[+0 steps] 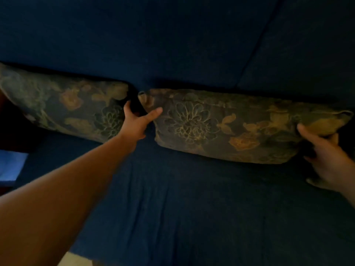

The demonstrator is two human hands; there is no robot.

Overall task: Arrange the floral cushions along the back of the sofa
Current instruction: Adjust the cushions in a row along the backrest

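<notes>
While the room lay dim, two floral cushions stood in a row against the back of the dark blue sofa (172, 45). Far left, the left cushion (63, 104) leaned on the backrest with its left end running out of view. Just right of it, the left hand (135, 121) reached into the narrow gap between the cushions, thumb laid on the face of the right cushion (221, 127) and the other fingers curled behind that cushion's left edge, so it looked clamped on that end. Further right, that cushion rested on the seat, tilted slightly with its right end nearer. At the far right, the right hand (324, 152) gripped the cushion's right corner, thumb on top and fingers tucked under.

The step in hand appeared to be seating the second cushion beside the first. The next move probably called for pushing its right end back against the backrest, closing the small gap, then letting go with both hands.
</notes>
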